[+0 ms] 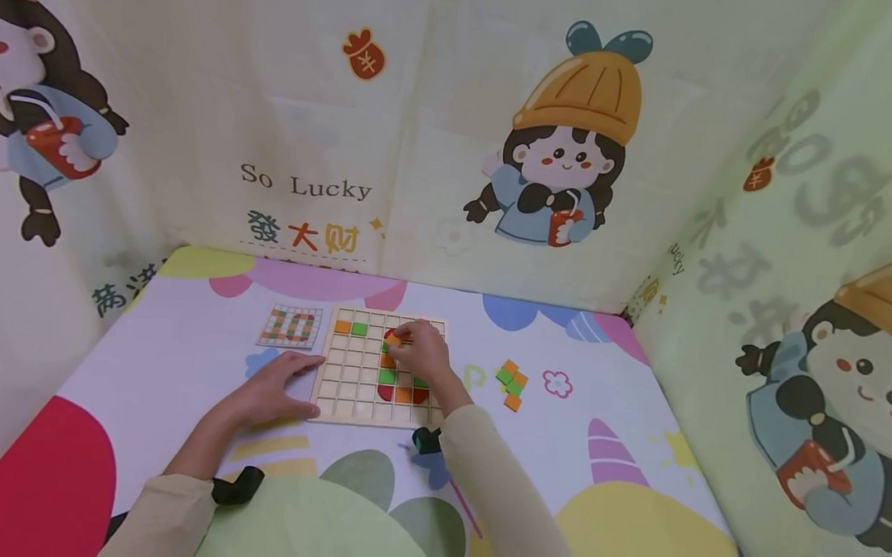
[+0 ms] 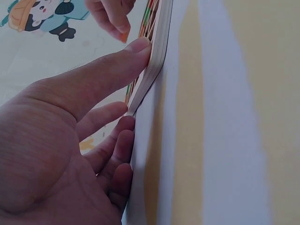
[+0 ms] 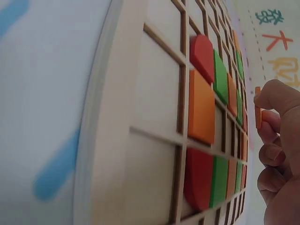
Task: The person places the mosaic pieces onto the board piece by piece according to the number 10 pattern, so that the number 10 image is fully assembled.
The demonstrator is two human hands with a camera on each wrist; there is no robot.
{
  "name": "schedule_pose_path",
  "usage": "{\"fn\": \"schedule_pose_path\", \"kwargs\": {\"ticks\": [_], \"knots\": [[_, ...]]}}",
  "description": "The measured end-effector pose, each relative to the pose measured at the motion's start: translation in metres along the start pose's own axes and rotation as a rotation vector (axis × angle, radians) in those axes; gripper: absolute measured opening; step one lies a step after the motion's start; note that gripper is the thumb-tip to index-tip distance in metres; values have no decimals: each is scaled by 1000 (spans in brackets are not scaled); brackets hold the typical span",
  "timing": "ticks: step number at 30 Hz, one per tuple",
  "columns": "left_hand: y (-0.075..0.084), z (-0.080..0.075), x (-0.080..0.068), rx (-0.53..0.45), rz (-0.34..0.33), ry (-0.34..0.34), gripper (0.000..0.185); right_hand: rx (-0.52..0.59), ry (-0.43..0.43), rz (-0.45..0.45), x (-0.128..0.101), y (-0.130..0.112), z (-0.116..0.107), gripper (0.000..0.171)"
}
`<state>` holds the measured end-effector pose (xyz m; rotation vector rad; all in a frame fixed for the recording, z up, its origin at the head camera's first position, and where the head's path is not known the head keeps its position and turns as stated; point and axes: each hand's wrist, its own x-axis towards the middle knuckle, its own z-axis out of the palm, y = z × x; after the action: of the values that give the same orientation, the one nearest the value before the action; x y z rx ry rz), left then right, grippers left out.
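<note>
A wooden grid board (image 1: pixel 345 374) lies on the table, with red, green and orange tiles set in some of its squares. My right hand (image 1: pixel 423 352) is over the board's far half. Between thumb and index finger it pinches an orange tile (image 3: pixel 258 108), held above the grid in the right wrist view. At the board's left edge rests my left hand (image 1: pixel 272 391), thumb and fingers spread apart and touching the frame. Its thumb (image 2: pixel 101 79) presses against the rim in the left wrist view. Part of the tile pattern is hidden behind the right hand.
Left of the board lies a pattern card (image 1: pixel 290 327) showing a coloured grid. Several loose orange and green tiles (image 1: pixel 512 384) sit on the table to the right. Printed curtains (image 1: pixel 437 145) stand at the back and both sides of the patterned tablecloth (image 1: pixel 561 383).
</note>
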<state>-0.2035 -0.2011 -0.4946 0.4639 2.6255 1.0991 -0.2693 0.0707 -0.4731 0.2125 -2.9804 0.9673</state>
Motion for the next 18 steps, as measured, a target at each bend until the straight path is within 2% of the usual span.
{"fn": "schedule_pose_path", "kwargs": {"ticks": [8, 12, 18], "knots": [[4, -1, -2, -9, 25, 4, 83, -29, -56, -37, 4, -17, 16, 25], [4, -1, -2, -11, 8, -2, 83, -22, -82, -50, 4, -23, 23, 25], [5, -1, -2, -9, -13, -6, 84, -84, -86, -85, 6, -31, 29, 22]]}}
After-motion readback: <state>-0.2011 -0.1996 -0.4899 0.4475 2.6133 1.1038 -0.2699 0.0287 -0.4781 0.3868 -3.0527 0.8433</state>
